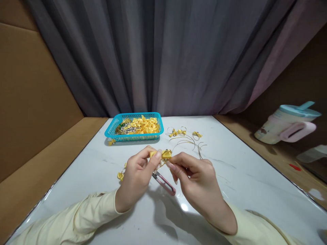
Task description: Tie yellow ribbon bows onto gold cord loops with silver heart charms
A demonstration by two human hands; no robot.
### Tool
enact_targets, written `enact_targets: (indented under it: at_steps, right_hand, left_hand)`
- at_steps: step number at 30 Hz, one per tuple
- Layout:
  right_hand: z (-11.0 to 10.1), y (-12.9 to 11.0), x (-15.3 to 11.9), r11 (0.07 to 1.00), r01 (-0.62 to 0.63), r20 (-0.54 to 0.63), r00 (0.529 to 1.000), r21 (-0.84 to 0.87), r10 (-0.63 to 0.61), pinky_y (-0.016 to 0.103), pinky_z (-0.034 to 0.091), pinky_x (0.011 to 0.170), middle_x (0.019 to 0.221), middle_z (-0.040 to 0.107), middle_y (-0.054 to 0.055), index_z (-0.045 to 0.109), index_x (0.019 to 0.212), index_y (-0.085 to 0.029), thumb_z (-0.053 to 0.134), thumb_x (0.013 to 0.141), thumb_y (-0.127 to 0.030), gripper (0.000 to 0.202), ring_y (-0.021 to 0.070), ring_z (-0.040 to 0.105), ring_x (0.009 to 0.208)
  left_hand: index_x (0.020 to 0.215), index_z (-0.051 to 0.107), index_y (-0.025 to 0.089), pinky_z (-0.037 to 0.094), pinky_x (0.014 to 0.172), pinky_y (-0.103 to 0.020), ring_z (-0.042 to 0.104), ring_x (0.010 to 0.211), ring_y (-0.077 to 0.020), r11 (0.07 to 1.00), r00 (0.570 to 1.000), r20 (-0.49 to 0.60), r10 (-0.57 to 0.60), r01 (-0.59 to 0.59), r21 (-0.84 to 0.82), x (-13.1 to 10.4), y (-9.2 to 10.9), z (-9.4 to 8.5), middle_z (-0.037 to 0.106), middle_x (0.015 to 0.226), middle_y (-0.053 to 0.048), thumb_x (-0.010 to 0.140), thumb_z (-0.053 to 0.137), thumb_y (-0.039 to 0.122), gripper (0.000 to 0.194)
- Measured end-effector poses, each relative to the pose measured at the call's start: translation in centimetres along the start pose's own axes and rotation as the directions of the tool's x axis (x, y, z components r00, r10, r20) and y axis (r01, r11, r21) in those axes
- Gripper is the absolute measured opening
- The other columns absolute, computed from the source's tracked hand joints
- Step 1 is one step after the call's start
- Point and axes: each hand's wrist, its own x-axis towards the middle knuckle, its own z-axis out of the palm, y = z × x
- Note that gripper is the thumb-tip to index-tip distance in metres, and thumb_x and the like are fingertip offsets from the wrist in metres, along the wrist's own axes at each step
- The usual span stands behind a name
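Between the thumb and fingers of my left hand [139, 173] is a yellow ribbon bow [167, 154], with a small shiny bead and gold cord at its right half. My right hand [195, 180] is closed in a pinch at the bow's lower right edge, on the thin gold cord [161, 165]; the exact grip is partly hidden by the fingertips. Below the hands, a small pair of thread snips [165, 183] with a pink handle lies on the table, its blade end partly covered by my left hand. Finished-looking yellow bows [121, 176] lie partly behind my left hand.
A blue plastic basket [108, 131] holds many yellow bows, silver pieces and gold cord. Right of it lie several bows with cord loops [196, 134] and loose gold cords [190, 139]. One bow [111, 142] sits by the basket's front. A lidded cup [278, 124] stands at right.
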Motion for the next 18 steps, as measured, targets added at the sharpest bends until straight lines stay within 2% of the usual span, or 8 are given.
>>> enact_targets:
  at_steps: [6,10,15,18]
  right_hand:
    - [0.39,0.35,-0.1,0.998,-0.043,-0.029,0.999,0.048,0.044,0.015,0.03,0.037,0.046,0.046,-0.005,0.056,0.062,-0.013,0.05,0.077,-0.006,0.018,0.0045,0.035,0.038]
    - [0.49,0.34,-0.04,0.987,-0.127,-0.022,0.991,0.1,0.13,0.015,0.03,0.036,0.045,0.045,-0.005,0.056,0.06,-0.013,0.051,0.076,-0.009,0.017,0.0048,0.035,0.039]
    - [0.63,0.17,0.34,0.906,-0.311,0.047,0.949,0.286,0.311,0.016,0.034,0.036,0.043,0.046,-0.004,0.054,0.058,-0.014,0.054,0.073,-0.017,0.015,0.0058,0.037,0.039]
    - [0.74,0.07,0.49,0.869,-0.353,0.068,0.934,0.346,0.352,0.017,0.035,0.036,0.043,0.045,-0.004,0.053,0.057,-0.015,0.056,0.071,-0.02,0.015,0.0061,0.037,0.038]
  left_hand:
    - [0.065,0.047,0.018,0.032,0.052,-0.02,0.038,0.055,-0.0091,1.0,1.0,0.009,-0.004,0.004,0.017,0.01,-0.06,0.05,0.041,0.06,0.004,0.087,0.049,0.029,0.026]
    - [0.063,0.045,0.018,0.033,0.053,-0.019,0.039,0.057,-0.0091,1.0,1.0,0.015,-0.006,0.006,0.013,-0.01,-0.13,0.12,0.04,0.06,0.004,0.088,0.049,0.029,0.027]
    - [0.063,0.046,0.018,0.032,0.051,-0.02,0.038,0.056,-0.009,1.0,1.0,0.002,-0.007,0.007,0.017,0.05,-0.22,0.21,0.04,0.059,0.005,0.087,0.049,0.03,0.027]
    - [0.064,0.047,0.018,0.031,0.05,-0.02,0.037,0.054,-0.0089,1.0,1.0,-0.001,-0.024,0.024,0.008,0.12,-0.3,0.21,0.04,0.058,0.005,0.086,0.049,0.03,0.026]
